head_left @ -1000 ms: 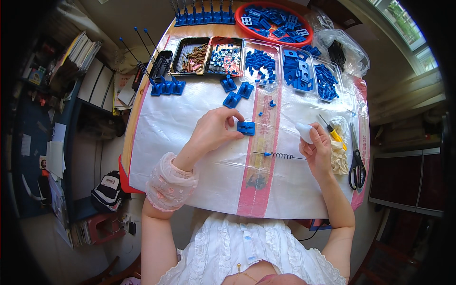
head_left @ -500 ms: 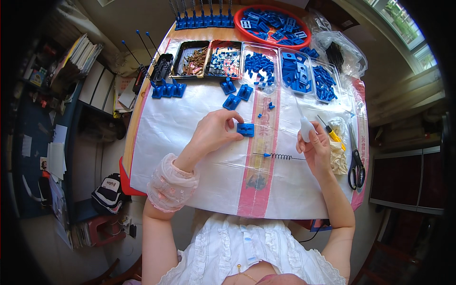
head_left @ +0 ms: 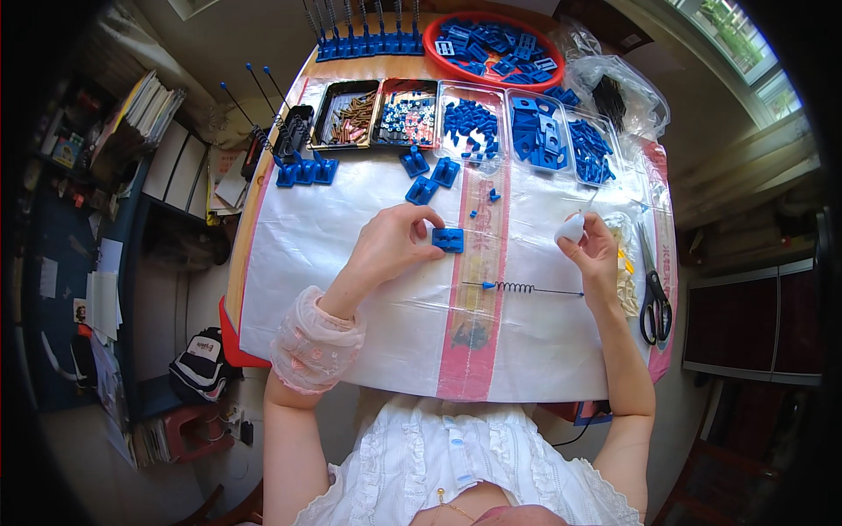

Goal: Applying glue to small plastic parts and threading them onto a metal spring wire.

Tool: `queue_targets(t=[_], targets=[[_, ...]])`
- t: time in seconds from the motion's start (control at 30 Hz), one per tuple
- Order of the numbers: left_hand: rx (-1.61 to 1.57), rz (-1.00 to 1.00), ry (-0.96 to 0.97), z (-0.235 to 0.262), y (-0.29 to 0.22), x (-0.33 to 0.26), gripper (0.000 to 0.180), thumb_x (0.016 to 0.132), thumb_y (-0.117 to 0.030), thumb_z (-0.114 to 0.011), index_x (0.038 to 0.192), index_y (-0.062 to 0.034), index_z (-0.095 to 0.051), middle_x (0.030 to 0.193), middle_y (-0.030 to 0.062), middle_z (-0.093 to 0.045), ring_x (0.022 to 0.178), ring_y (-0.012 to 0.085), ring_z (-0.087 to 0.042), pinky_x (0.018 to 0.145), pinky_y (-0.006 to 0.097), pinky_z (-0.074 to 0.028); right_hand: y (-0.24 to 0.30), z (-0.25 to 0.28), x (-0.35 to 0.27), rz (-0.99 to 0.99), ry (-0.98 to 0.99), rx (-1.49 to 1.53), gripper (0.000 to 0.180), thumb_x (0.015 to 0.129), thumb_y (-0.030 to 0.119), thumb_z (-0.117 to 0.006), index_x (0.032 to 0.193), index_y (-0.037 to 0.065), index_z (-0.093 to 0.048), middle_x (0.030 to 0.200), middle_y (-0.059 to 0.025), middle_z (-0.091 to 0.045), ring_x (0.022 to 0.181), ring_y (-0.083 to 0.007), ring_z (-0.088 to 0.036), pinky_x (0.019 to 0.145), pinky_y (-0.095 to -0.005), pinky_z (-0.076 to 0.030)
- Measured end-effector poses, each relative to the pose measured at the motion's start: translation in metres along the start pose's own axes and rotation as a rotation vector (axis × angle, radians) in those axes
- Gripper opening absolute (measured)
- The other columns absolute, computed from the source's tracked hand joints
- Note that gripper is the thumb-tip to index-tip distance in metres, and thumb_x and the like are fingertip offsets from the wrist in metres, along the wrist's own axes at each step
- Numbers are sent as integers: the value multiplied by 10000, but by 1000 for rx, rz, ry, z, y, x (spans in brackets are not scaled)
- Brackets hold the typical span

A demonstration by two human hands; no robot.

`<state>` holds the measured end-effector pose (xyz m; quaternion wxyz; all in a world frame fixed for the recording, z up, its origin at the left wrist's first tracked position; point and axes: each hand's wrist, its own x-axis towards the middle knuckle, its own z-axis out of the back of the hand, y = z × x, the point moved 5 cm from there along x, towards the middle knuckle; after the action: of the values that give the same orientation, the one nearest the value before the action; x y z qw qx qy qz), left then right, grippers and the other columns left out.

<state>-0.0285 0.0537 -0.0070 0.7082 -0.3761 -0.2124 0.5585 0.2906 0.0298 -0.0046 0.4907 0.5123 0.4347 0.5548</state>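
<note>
My left hand (head_left: pixel 386 250) pinches a small blue rectangular plastic base (head_left: pixel 448 240) by its left edge, between thumb and fingers, on the white sheet. Farther right, my right hand (head_left: pixel 598 263) is closed on a small white squeeze bottle (head_left: pixel 571 228). The bottle looks foreshortened, and its tip is hard to make out. Between my hands and nearer to me lies a thin dark rod with a coil spring (head_left: pixel 516 287) and a blue cone near its left end. Two tiny blue pieces (head_left: pixel 495 195) lie beyond the base, near three blue bases (head_left: pixel 422 190).
Along the far side stand trays of brass screws (head_left: pixel 354 118), small nuts (head_left: pixel 407 116) and blue parts (head_left: pixel 537 131). Behind them are a red basin (head_left: pixel 427 44) of blue parts and a row of upright spring rods (head_left: pixel 368 46). Black-handled scissors (head_left: pixel 655 307) lie at the right.
My right hand has moved slightly right and away from me, and the white bottle has tipped, looking shorter. My left hand keeps hold of the blue base. The view has shifted a little.
</note>
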Motion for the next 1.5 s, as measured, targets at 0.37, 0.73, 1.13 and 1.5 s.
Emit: queue_targets(t=[0.37, 0.73, 1.13, 1.5], targets=[[-5, -8, -3, 0, 2, 0, 379, 692, -105, -901, 1053, -89, -787, 814, 7, -645, 695, 94, -561, 657, 253, -478, -1, 0, 4, 145, -10, -459, 239, 782, 40, -812, 982, 51, -680, 888, 12, -645, 812, -126, -497, 770, -269, -420], [7, -3, -8, -1, 0, -1, 381, 693, -119, -897, 1057, -91, -785, 821, 19, -656, 699, 104, -573, 658, 263, -483, -2, 4, 6, 211, -97, -658, 305, 720, 56, -863, 908, 7, -628, 908, -44, -604, 798, -186, -509, 709, -318, -440], [-6, -23, 4, -1, 1, -1, 399, 703, -124, -898, 1077, -72, -772, 838, 26, -667, 696, 107, -576, 662, 258, -490, -10, 2, 4, 81, -68, -584, 299, 754, 84, -861, 898, 6, -611, 773, -19, -538, 682, -120, -460, 620, -285, -417], [263, 138, 71, 28, -32, -26, 257, 754, -219, -883, 938, -69, -783, 909, 75, -753, 784, 201, -711, 716, 336, -550, -14, 5, 2, 24, -60, -568, 314, 756, 90, -857, 944, 4, -621, 796, -42, -569, 693, -133, -514, 645, -296, -461]])
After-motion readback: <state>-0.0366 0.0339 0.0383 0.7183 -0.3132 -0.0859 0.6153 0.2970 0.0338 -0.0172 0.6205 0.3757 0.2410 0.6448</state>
